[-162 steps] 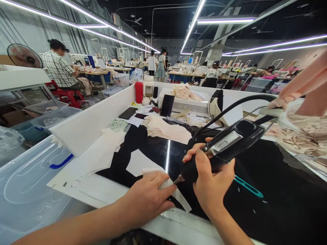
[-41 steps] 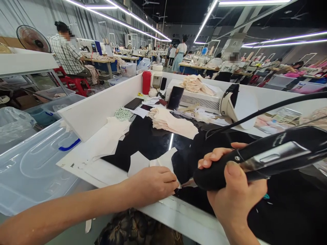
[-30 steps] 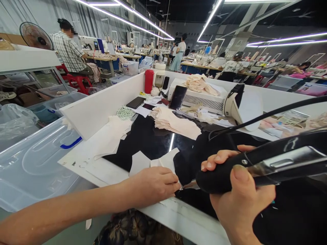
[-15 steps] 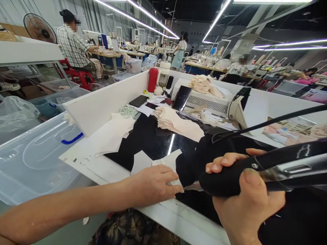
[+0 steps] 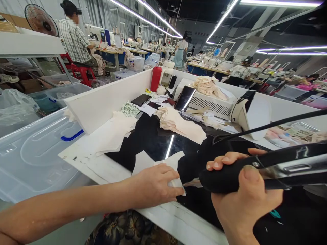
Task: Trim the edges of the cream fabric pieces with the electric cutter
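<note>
White, flat, curved-edged pieces (image 5: 176, 160) are held by my left hand (image 5: 157, 185); my right hand (image 5: 247, 199) grips a black-and-silver handheld tool (image 5: 230, 176), metal tip (image 5: 195, 183) at their edge.

Bin (image 5: 43, 146) lies left of desk (image 5: 97, 170) | sheets (image 5: 144, 161) lie at desk's front, tool (image 5: 230, 175) to their right | cloth stack (image 5: 180, 123) sits behind sheets, string (image 5: 130, 109) to its left | box (image 5: 213, 103) stands behind stack, phone (image 5: 185, 98) before it, cloth bundle (image 5: 207, 85) on top

Near the front edge of the counter (image 5: 94, 166), the left hand (image 5: 157, 183) lay over white cut pieces (image 5: 176, 160); the right hand (image 5: 251, 192) gripped a black, metal-tipped tool (image 5: 227, 176).
</note>
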Demonstrator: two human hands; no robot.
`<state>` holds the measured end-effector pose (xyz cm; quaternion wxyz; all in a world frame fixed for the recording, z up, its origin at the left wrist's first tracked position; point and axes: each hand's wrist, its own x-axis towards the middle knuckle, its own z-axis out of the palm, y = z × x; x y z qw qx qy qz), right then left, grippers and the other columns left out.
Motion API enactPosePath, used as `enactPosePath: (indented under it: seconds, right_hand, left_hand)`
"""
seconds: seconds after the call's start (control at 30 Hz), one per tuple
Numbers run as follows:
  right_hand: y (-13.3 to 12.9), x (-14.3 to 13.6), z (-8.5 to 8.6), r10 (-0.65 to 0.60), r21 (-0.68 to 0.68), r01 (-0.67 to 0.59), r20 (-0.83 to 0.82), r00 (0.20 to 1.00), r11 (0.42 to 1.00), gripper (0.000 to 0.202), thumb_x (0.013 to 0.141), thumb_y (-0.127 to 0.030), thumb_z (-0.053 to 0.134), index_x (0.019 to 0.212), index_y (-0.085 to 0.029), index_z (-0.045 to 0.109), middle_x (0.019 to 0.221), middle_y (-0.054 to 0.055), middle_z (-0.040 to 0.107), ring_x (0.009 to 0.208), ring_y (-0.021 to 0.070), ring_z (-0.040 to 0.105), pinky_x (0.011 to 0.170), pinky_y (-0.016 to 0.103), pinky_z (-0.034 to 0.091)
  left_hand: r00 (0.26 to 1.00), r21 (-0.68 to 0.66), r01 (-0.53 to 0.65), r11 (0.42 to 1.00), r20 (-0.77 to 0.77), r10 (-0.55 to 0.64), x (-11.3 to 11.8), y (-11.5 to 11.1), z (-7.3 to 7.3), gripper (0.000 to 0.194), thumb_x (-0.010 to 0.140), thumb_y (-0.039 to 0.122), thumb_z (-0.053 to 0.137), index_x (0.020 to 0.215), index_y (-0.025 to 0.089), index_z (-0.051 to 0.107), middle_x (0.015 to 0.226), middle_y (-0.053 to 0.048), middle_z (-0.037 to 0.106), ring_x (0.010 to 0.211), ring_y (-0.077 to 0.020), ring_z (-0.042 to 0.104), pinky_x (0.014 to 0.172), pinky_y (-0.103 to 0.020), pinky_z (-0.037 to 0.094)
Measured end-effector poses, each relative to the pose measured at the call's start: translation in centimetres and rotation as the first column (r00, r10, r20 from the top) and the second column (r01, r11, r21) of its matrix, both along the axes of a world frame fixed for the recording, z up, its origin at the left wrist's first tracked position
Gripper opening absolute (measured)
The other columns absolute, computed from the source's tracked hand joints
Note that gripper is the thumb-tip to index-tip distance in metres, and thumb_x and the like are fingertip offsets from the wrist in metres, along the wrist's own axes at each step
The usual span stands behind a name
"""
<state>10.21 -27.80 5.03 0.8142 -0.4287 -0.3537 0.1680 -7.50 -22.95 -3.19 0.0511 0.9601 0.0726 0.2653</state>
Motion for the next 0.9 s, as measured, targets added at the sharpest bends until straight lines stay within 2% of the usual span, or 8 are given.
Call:
enactPosePath:
  seconds: [0.2, 0.4, 0.7, 0.9]
  right_hand:
    - [0.1, -0.1, 0.5, -0.017, -0.007, 0.017, -0.015, 1.0, 1.0, 0.038, 0.068, -0.032, 0.081, 0.1, -0.025, 0.062, 0.066, -0.008, 0.065, 0.051, 0.015, 0.055, 0.047, 0.031, 0.055]
    - [0.6, -0.4, 0.5, -0.021, 0.003, 0.021, -0.045, 0.999, 1.0, 0.041, 0.066, -0.034, 0.081, 0.101, -0.025, 0.061, 0.066, -0.008, 0.063, 0.052, 0.0148, 0.055, 0.048, 0.03, 0.054]
    - [0.4, -0.6, 0.2, 0.0, 0.009, 0.0, -0.006, 1.0, 1.0, 0.038, 0.072, -0.031, 0.082, 0.103, -0.025, 0.06, 0.068, -0.008, 0.065, 0.053, 0.0145, 0.056, 0.05, 0.031, 0.055]
    - [-0.4, -0.2, 0.3, 0.052, -0.02, -0.052, -0.005, 0.999, 0.998, 0.039, 0.07, -0.032, 0.083, 0.102, -0.025, 0.062, 0.069, -0.007, 0.065, 0.053, 0.015, 0.058, 0.049, 0.03, 0.055]
  left_hand:
    - [0.999, -0.021, -0.022, 1.0, -0.031, 0.021, -0.2, -0.2, 0.3, 0.022, 0.103, 0.035, 0.071, 0.122, 0.026, 0.077, 0.125, -0.014, 0.065, 0.116, -0.0264, 0.065, 0.11, -0.043, 0.053]
    - [0.999, 0.008, 0.006, 1.0, -0.038, -0.006, -0.2, -0.5, 0.8, 0.022, 0.105, 0.032, 0.067, 0.121, 0.024, 0.078, 0.118, -0.016, 0.066, 0.116, -0.027, 0.063, 0.109, -0.041, 0.052]
    - [1.0, -0.003, -0.007, 1.0, -0.025, 0.007, 0.1, -1.0, 0.6, 0.022, 0.104, 0.034, 0.067, 0.121, 0.023, 0.077, 0.12, -0.016, 0.067, 0.118, -0.0266, 0.062, 0.109, -0.041, 0.052]
    - [0.994, 0.006, -0.063, 0.998, -0.09, 0.063, -0.2, -2.9, 0.9, 0.042, 0.098, 0.044, 0.076, 0.13, 0.016, 0.068, 0.126, -0.02, 0.067, 0.124, -0.0317, 0.062, 0.111, -0.047, 0.05]
